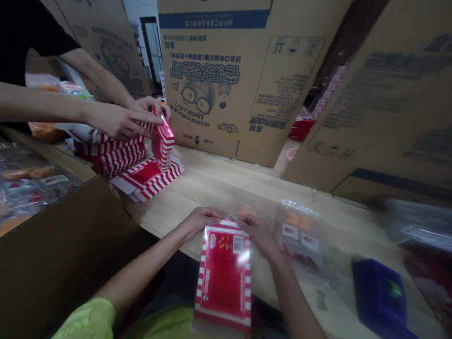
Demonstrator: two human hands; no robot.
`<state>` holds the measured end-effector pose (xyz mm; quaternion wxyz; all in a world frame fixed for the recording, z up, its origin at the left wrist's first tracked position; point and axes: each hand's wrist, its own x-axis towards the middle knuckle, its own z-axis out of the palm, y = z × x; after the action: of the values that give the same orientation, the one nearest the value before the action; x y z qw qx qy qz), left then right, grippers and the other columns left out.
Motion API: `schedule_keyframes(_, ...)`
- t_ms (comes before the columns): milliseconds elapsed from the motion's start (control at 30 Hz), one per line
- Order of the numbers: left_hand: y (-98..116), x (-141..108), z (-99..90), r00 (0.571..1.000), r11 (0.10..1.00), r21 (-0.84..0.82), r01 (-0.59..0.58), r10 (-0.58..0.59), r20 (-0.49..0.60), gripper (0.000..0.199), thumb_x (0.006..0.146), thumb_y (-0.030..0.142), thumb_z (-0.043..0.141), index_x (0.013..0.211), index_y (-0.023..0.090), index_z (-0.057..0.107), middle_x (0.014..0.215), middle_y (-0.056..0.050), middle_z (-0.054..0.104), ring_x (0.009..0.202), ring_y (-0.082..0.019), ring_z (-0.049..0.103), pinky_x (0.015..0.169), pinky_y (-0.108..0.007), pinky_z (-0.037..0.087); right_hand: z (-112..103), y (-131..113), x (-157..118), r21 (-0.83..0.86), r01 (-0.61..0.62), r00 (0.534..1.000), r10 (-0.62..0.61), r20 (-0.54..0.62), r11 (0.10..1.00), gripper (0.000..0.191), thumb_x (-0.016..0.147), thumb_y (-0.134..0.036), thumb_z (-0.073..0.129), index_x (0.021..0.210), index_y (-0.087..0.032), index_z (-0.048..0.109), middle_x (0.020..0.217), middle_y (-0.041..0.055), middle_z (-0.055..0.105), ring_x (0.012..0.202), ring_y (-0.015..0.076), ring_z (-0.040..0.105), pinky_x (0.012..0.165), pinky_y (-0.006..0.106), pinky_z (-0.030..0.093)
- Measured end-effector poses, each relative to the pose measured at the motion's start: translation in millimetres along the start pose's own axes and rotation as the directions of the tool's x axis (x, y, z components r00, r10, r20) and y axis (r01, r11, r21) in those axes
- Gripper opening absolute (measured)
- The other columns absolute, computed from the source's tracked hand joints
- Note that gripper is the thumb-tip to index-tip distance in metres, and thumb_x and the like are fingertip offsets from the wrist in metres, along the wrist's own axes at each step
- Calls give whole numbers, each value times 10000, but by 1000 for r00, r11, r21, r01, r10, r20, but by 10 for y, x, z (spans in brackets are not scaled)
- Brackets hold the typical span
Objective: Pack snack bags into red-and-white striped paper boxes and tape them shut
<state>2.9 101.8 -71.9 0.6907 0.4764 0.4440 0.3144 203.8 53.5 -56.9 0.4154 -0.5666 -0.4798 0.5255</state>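
Observation:
A red box with white striped edges (226,276) and a barcode lies in front of my body, its far end towards the table. My left hand (202,221) pinches the far left corner of this box. At the far right corner, my right hand (259,232) has its fingers closed on the box's end. A clear packet with orange pieces (245,211) shows just beyond the box end, between my hands. To the right lies another clear packet (300,235) with orange pieces and small printed sachets. My fingertips are partly blurred.
A co-worker's hands (129,120) hold a similar box above stacked striped cartons (147,178). An open cardboard box (59,244) with clear packets stands left. A blue plastic container (379,299) lies right. Large printed cartons (234,85) line the back of the table (209,176).

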Motion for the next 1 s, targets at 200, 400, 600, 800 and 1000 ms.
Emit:
schedule_keyframes(200,29,-3,-31,999,999,18,30,-30,18,246,545,252,815,744,132,733,676,-46,712,582,-144,612,614,-260,463,-52,-87,8,-17,17,996,-15,83,1000,297,630,-475,682,643,-183,628,602,-5,604,568,144,506,540,267,354)
schedule_keyframes(400,78,-40,-53,995,998,-8,59,-58,78,200,527,192,789,713,139,738,670,-42,710,590,-149,613,572,-240,449,-103,-137,25,-40,35,989,-29,143,999,266,589,-426,733,626,-175,651,563,-16,600,530,127,487,513,249,339)
schedule_keyframes(600,13,-90,-115,996,999,3,39,-39,78,248,543,260,811,738,126,735,674,-47,708,587,-139,611,609,-244,464,-101,-42,-98,-88,89,989,-77,126,992,297,692,-478,675,754,-192,723,732,14,686,696,201,597,648,300,438)
schedule_keyframes(800,-57,-240,-127,979,992,80,-100,83,187,392,668,369,761,1003,170,721,911,-67,734,731,-163,653,700,-263,494,-67,212,-191,-38,146,987,-143,70,989,355,692,-470,700,943,-219,710,930,41,701,868,256,622,771,364,470)
schedule_keyframes(1000,-214,-293,-65,954,949,131,-288,273,120,367,670,367,761,1002,215,732,1270,-88,601,1116,-258,582,926,-334,465,-3,384,-198,84,80,997,-79,-20,993,403,618,-510,747,898,-221,723,895,47,707,812,258,625,725,368,482)
